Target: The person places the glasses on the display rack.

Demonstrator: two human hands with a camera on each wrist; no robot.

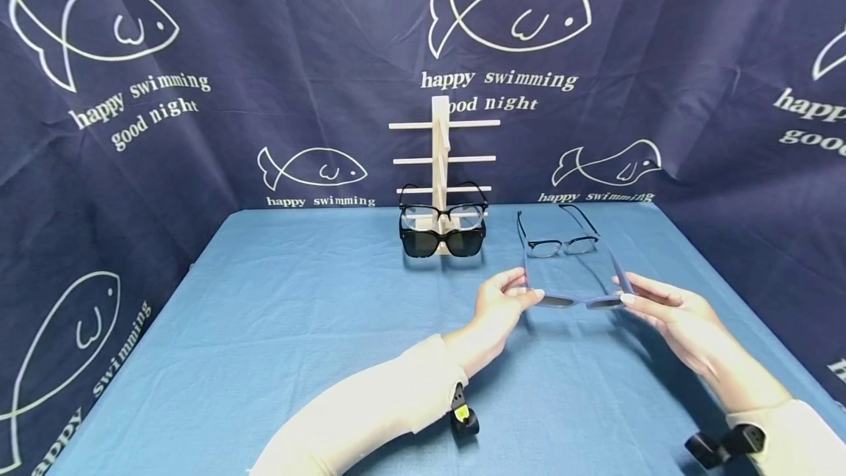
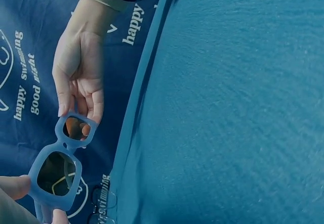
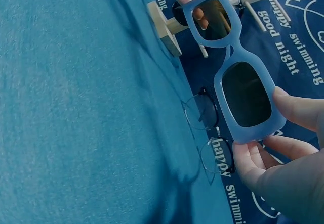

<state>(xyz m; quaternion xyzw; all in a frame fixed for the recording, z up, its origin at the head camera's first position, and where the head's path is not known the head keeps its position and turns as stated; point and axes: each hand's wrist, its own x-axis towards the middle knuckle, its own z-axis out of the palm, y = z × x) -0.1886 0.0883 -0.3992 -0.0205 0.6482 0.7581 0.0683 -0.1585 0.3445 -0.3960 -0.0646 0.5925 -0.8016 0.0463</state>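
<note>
Blue-framed sunglasses (image 1: 557, 300) with dark lenses are held above the table, temples spread and pointing away. My left hand (image 1: 497, 308) pinches their left end between thumb and fingers. At the opposite end, my right hand (image 1: 684, 322) grips the frame near its hinge. In the right wrist view, the right thumb presses the rim beside the lens of the sunglasses (image 3: 248, 95), with fingers along the other side. Just beyond them on the table lie half-rimmed eyeglasses (image 1: 562, 244), their temples unfolded.
A wooden display stand (image 1: 439, 167) with several crossbars rises at the back centre. Low on it hang black-framed clear eyeglasses (image 1: 441, 210), with black sunglasses (image 1: 443, 242) just beneath. Blue cloth (image 1: 317, 300) covers the table, and a fish-print curtain (image 1: 330, 94) hangs behind.
</note>
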